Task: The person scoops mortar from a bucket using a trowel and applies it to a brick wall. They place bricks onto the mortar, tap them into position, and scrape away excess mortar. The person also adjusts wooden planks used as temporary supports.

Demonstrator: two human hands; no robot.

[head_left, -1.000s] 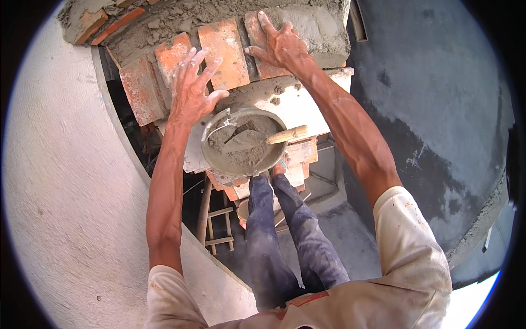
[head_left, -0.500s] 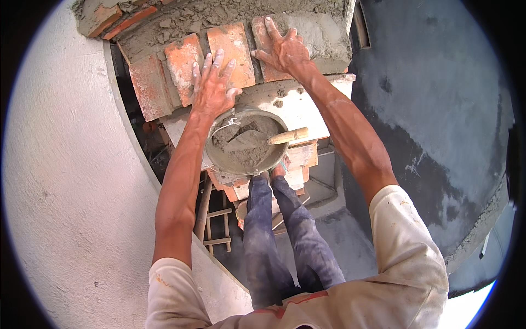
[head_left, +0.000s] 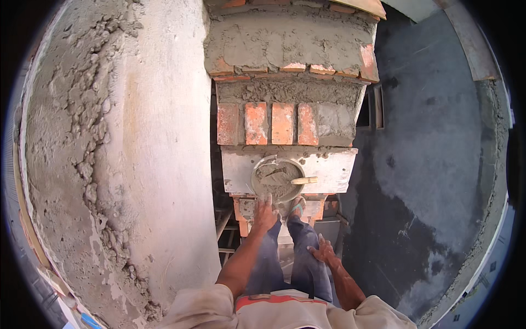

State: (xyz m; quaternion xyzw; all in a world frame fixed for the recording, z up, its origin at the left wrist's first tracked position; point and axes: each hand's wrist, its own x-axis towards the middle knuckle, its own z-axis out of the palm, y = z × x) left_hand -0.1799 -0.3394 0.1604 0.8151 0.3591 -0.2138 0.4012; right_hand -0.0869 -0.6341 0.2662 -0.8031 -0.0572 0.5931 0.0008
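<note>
My left hand (head_left: 265, 214) is at the near left rim of a round bucket (head_left: 302, 192), fingers stretched out and holding nothing; whether it touches the rim I cannot tell. Grey wet mortar (head_left: 279, 189) fills the bucket. A trowel with a wooden handle (head_left: 305, 180) lies in it, the handle jutting out over the right rim. My right hand (head_left: 324, 251) is open beside my right knee, fingers apart, close against the trouser leg. Beyond the bucket, several orange bricks (head_left: 282, 124) lie side by side, with a mortar-covered patch (head_left: 335, 122) at their right end.
The bucket stands on a whitish board (head_left: 331, 167) across the brick stairs. Higher up is a mortar-coated step (head_left: 290, 41). A white plastered wall (head_left: 170, 137) rises on the left, a dark grey wall (head_left: 427, 164) on the right. Wooden ladder-like pieces (head_left: 223, 225) show below.
Both hands have left the bricks and come back toward my body, the left to the bucket, the right to my knee. The view has shifted, showing more steps above.
</note>
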